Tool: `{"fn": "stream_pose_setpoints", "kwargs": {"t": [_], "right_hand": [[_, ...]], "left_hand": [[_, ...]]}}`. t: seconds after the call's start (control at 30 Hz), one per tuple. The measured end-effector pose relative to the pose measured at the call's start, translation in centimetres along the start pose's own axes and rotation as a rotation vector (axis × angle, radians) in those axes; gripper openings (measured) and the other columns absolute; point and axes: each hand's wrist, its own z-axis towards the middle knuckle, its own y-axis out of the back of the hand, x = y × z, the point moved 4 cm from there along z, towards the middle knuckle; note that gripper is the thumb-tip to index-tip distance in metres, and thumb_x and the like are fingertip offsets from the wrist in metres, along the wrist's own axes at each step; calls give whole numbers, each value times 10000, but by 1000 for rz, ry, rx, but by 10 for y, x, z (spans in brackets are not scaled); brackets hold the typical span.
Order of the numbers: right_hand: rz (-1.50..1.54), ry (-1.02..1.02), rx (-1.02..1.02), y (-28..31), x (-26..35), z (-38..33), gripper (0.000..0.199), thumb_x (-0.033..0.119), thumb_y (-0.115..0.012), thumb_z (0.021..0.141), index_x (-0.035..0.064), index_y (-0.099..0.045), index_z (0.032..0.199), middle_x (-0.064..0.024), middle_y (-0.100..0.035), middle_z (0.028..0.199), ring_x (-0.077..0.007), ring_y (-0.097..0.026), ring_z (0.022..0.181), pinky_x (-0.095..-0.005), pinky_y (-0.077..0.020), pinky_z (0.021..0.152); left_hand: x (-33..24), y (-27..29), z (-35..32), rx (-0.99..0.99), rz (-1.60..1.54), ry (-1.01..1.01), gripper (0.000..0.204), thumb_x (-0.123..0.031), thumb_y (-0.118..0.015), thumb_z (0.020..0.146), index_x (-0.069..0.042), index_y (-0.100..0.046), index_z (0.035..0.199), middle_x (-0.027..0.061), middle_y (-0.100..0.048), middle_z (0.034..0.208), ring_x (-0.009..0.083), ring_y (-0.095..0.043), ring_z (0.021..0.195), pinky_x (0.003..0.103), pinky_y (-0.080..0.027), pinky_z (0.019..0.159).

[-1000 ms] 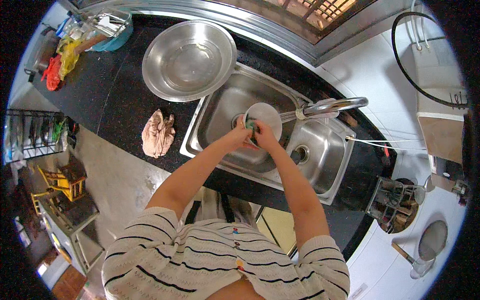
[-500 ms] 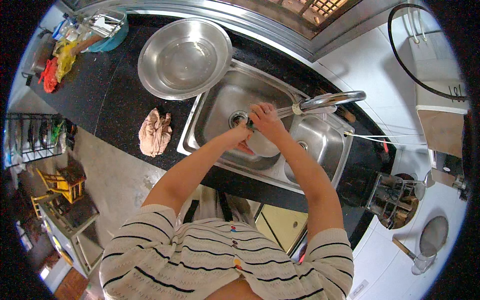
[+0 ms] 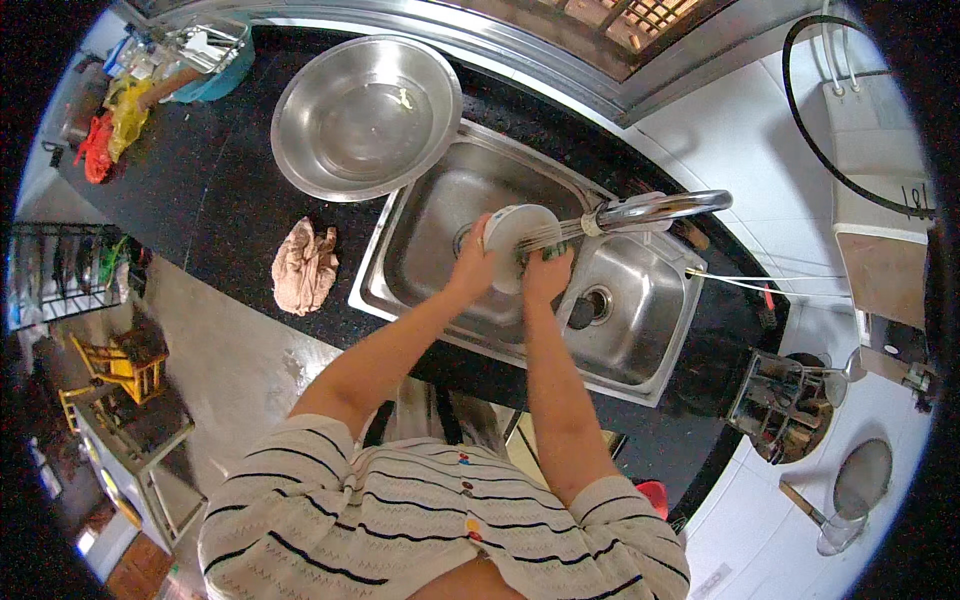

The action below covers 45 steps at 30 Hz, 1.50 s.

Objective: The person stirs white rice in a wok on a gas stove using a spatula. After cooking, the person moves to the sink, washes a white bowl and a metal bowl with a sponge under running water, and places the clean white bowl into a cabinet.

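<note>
My left hand (image 3: 474,264) grips the left rim of a white bowl (image 3: 507,228), thumb and fingers closed on it. The bowl is tilted over the large steel sink basin (image 3: 424,222). Water runs from the curved faucet (image 3: 670,205) in a thin stream into the bowl. At the bowl's right side, my right hand (image 3: 546,277) is closed around a small green thing (image 3: 562,254), mostly hidden by the fingers; its kind cannot be made out.
A wide steel basin (image 3: 320,160) stands on the black counter, overlapping the sink's far left corner. A crumpled pinkish cloth (image 3: 305,268) lies left of the sink. To the right is a smaller sink basin (image 3: 632,330) with a drain. A utensil rack (image 3: 790,405) hangs further right.
The bowl has come up from under my right forearm and now faces upward beneath the stream. My right hand moved nearer and right; my left hand shifted slightly onto the bowl's left rim.
</note>
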Motion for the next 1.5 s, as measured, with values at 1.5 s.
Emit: {"fn": "stream_pose_setpoints", "kwargs": {"t": [1.5], "right_hand": [[361,168,-79,59,-1,-41,565,34,-605,804,30,-336,1301,-163,-416,1255,-267,-467,1117,-348,-376,978]], "left_hand": [[34,-5,36,-189,-27,206,558,-106,-618,869,-61,-346,1355,163,-506,1269,337,-609,1008,432,-536,746]]}}
